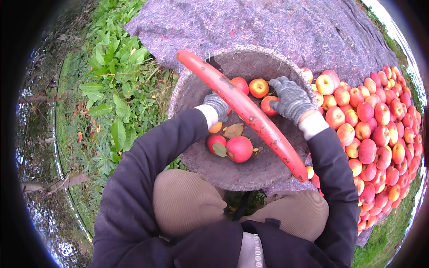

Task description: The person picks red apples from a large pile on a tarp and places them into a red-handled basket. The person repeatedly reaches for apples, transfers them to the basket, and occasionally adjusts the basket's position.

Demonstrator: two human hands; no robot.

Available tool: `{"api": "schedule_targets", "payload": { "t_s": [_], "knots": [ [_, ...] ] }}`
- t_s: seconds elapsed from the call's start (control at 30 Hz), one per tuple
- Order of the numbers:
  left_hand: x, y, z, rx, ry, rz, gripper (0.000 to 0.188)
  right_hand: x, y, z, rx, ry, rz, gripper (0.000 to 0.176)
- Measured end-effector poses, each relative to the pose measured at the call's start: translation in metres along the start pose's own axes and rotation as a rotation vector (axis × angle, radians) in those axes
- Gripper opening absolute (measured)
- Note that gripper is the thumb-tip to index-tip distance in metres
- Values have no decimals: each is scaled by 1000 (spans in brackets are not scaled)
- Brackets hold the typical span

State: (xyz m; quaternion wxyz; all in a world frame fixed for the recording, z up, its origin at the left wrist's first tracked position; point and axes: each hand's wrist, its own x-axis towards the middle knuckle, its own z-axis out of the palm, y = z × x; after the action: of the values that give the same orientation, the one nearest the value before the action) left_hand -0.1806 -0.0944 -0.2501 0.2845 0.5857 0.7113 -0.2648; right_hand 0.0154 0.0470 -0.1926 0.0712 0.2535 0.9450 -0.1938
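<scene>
A round basket lined with felt-like cloth (268,53) stands before my knees, its red, worn handle (248,115) arching across the opening. Inside lie several red and yellow apples (239,149), a dry brown leaf (234,130) and a green leaf (219,149). My left hand (217,104), in a grey knit glove, reaches in at the left; its fingers are partly hidden behind the handle, beside a mostly covered apple. My right hand (291,100), gloved alike, has its fingers around the right side of a red apple (269,106) near the basket's right wall.
A large heap of red and yellow apples (382,134) lies close on the right, on a purplish-grey felt blanket (261,23) that spreads beyond the basket. Leafy green weeds (114,100) grow on the left. Branches (63,182) show at the far left.
</scene>
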Motion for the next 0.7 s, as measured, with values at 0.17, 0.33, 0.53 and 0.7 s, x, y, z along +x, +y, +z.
{"api": "schedule_targets", "payload": {
  "t_s": [0.17, 0.33, 0.53, 0.7],
  "knots": [
    [-26, 11, -27, -18, -35, 55, 84, 47, -12, 39, -7, -338, -4, 80],
    [-20, 6, -38, -456, -20, 187, 85, 49, -7, 68, 55, -286, 85, 86],
    [18, 12, 7, -1083, -134, 396, 60, 44, -5, 83, 105, -189, 224, 79],
    [27, 22, 26, -1647, -376, 316, 48, 44, 3, 87, 281, -114, 297, 79]
  ]
}}
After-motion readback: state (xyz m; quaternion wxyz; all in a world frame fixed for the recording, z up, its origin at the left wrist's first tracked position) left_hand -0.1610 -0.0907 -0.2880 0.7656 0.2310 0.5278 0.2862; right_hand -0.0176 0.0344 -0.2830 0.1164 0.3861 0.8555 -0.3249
